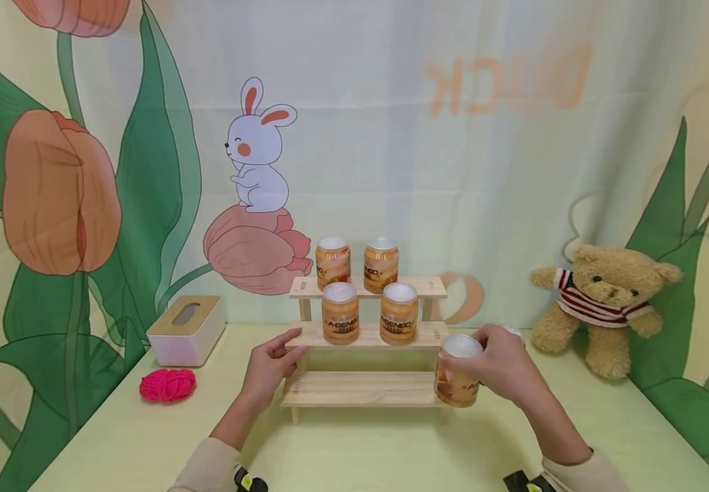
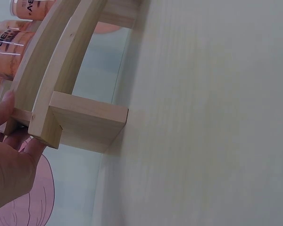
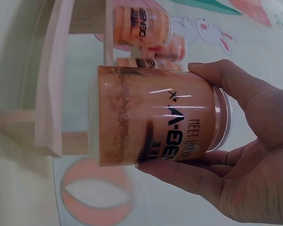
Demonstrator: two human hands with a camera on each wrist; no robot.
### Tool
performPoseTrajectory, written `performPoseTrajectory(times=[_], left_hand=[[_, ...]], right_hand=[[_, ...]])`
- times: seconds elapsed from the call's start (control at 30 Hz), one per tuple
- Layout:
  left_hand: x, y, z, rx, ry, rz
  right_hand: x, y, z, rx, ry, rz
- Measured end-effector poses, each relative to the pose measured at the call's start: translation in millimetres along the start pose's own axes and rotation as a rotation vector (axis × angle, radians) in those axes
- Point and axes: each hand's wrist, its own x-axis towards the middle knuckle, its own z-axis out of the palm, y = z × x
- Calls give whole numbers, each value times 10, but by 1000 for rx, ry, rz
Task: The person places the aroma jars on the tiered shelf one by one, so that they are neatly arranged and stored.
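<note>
My right hand (image 1: 505,365) grips an orange can (image 1: 457,383) near its silvery top, thumb on one side and fingers on the other. The can is at the right end of the bottom step of a three-step wooden rack (image 1: 360,389); in the right wrist view the same can (image 3: 151,117) appears sideways, apart from the wood. At the rack's left side, my left hand (image 1: 271,365) holds the end of the middle step, as the left wrist view of that hand (image 2: 12,165) confirms. Two matching cans (image 1: 340,318) stand on the middle step and two cans (image 1: 382,266) on the top.
Behind my right hand, the silvery top of another can (image 1: 514,333) peeks out, mostly hidden. A teddy bear (image 1: 606,307) in a striped shirt sits at the right. On the left are a tissue box (image 1: 185,335) and pink yarn (image 1: 168,386). A printed curtain (image 1: 360,150) hangs behind.
</note>
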Motion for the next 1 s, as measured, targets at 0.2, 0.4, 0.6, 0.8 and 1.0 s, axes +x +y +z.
performPoseTrajectory(times=[0.2, 0.4, 0.6, 0.8, 1.0], left_hand=[[-3, 11, 9, -6, 11, -17], [-5, 16, 21, -3, 10, -17], [-5, 25, 14, 5, 20, -13], [-2, 22, 21, 0, 15, -18], [3, 15, 10, -3, 18, -15]], right_hand=[[-23, -122, 245, 21, -5, -5], [25, -258, 497, 49, -3, -54], [129, -375, 752, 87, -11, -120], [204, -459, 924, 93, -10, -152], [277, -557, 1051, 74, 0, -170]])
